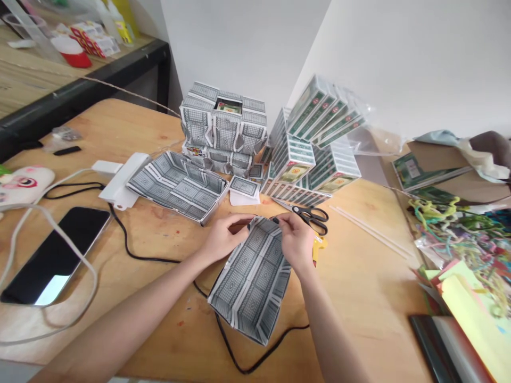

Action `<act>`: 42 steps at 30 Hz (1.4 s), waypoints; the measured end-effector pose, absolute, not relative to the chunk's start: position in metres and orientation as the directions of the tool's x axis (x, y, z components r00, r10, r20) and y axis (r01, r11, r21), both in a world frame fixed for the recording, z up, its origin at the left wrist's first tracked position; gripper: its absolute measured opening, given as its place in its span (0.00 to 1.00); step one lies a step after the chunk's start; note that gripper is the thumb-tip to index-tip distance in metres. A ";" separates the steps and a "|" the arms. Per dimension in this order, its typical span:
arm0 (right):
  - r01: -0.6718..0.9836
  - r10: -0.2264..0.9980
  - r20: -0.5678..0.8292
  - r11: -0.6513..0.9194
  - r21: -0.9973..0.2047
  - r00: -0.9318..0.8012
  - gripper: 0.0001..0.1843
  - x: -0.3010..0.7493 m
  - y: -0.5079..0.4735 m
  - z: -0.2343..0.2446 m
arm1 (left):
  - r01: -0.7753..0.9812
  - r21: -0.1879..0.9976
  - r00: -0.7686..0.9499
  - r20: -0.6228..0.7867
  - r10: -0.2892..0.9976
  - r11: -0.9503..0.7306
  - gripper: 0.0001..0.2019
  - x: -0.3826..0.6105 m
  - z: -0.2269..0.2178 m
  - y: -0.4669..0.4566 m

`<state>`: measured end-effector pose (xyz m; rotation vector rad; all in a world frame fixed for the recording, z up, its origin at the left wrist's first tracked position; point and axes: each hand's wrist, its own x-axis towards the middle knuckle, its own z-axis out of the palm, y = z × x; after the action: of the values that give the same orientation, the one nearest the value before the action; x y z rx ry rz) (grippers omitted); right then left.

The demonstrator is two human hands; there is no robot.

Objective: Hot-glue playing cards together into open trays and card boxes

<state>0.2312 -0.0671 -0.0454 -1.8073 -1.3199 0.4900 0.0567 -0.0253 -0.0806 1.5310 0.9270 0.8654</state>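
Observation:
Both my hands grip the far end of an open tray made of grey-patterned playing cards [251, 276], tilted over the table. My left hand [227, 234] pinches its far left corner, thumb inside the rim. At the far right corner, my right hand [297, 239] closes round the side wall. A larger card tray [179, 186] lies beyond my left hand. Behind it stands a stacked structure of folded cards [223, 122]. A small stack of loose cards [244, 187] sits between them and my hands. Black-handled scissors [311, 215] lie just past my right hand, near a yellow tool [318, 246].
Several boxed card decks [295, 159] are piled at the back, some in plastic wrap. A phone [58, 255], white cable and power strip [123, 181] lie left; a black cord [235, 356] runs beneath the tray. Thin white sticks [371, 231] and tangled yarn [455, 229] are right.

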 end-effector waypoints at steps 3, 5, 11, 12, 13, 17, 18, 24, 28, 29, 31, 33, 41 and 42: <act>0.485 0.882 0.178 -0.065 -0.872 0.437 0.07 0.230 -0.062 -0.038 | 0.085 0.993 0.438 0.040 0.898 -0.086 0.16 0.059 -0.083 -0.028; 0.486 0.867 0.200 -0.054 -0.872 0.456 0.09 0.229 -0.057 -0.034 | 0.067 0.995 0.456 0.037 0.889 -0.076 0.16 0.059 -0.085 -0.029; 0.571 0.885 0.209 -0.076 -0.818 0.417 0.10 0.236 -0.053 -0.032 | 0.063 0.995 0.467 0.044 0.883 -0.082 0.16 0.058 -0.086 -0.030; 0.576 0.892 0.226 -0.047 -0.816 0.392 0.10 0.239 -0.054 -0.032 | 0.062 0.994 0.469 0.046 0.882 -0.085 0.16 0.058 -0.086 -0.030; 0.588 0.903 0.243 -0.014 -0.809 0.356 0.12 0.242 -0.056 -0.032 | 0.063 0.994 0.468 0.047 0.883 -0.086 0.16 0.058 -0.085 -0.029; 0.687 0.969 0.205 0.056 -0.724 0.138 0.13 0.247 -0.066 -0.030 | 0.078 0.991 0.457 0.060 0.888 -0.107 0.16 0.058 -0.083 -0.030; 0.701 0.979 0.179 0.060 -0.711 0.099 0.12 0.246 -0.069 -0.031 | 0.083 0.990 0.456 0.067 0.887 -0.118 0.16 0.058 -0.083 -0.030; 0.704 0.984 0.147 0.036 -0.709 0.098 0.10 0.233 -0.072 -0.039 | 0.130 0.975 0.460 0.103 0.882 -0.182 0.17 0.057 -0.079 -0.029; 0.728 0.983 0.170 0.061 -0.683 0.076 0.11 0.230 -0.070 -0.041 | 0.141 0.971 0.458 0.109 0.882 -0.193 0.17 0.057 -0.078 -0.029; 0.734 0.982 0.177 0.069 -0.676 0.071 0.11 0.231 -0.070 -0.041 | 0.142 0.971 0.459 0.107 0.882 -0.192 0.17 0.057 -0.078 -0.029; 0.737 0.980 0.186 0.077 -0.671 0.067 0.11 0.231 -0.070 -0.041 | 0.147 0.969 0.460 0.109 0.881 -0.197 0.17 0.057 -0.078 -0.029; 0.731 0.981 0.183 0.074 -0.678 0.070 0.11 0.230 -0.070 -0.041 | 0.159 0.967 0.461 0.108 0.881 -0.201 0.17 0.057 -0.078 -0.029; 0.709 0.983 0.161 0.056 -0.703 0.083 0.11 0.229 -0.069 -0.043 | 0.190 0.979 0.456 -0.019 0.890 -0.076 0.16 0.057 -0.081 -0.031; 0.705 0.983 0.160 0.053 -0.707 0.088 0.11 0.228 -0.069 -0.043 | 0.189 0.979 0.458 -0.022 0.889 -0.073 0.16 0.058 -0.081 -0.031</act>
<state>0.2283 -0.0689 -0.0433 -1.7120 -1.6768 0.5395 0.0577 -0.0309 -0.0811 1.5620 0.9719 0.7635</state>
